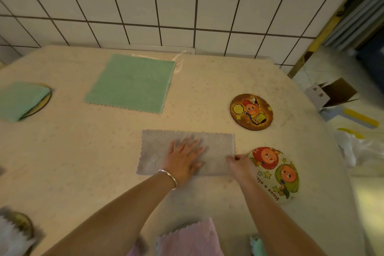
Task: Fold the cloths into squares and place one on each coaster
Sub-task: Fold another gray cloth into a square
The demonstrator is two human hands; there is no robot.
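Note:
A grey cloth (158, 147), folded into a long rectangle, lies in the middle of the table. My left hand (184, 159) presses flat on its middle, fingers spread. My right hand (239, 164) pinches the cloth's right edge. Just right of it sits a round cartoon coaster (276, 174) with two faces. A darker round coaster (251, 112) lies further back. An unfolded green cloth (131, 84) is spread at the back. At the far left a folded green cloth (19, 100) rests on a coaster (44, 102). A pink cloth (191, 239) lies at the near edge.
The table (72, 162) has a pale patterned cover and stands against a white tiled wall (176, 6). At the near left a white cloth (12, 235) lies on another coaster (24, 223). A cardboard box (332, 93) and plastic bags (357, 147) lie on the floor at the right.

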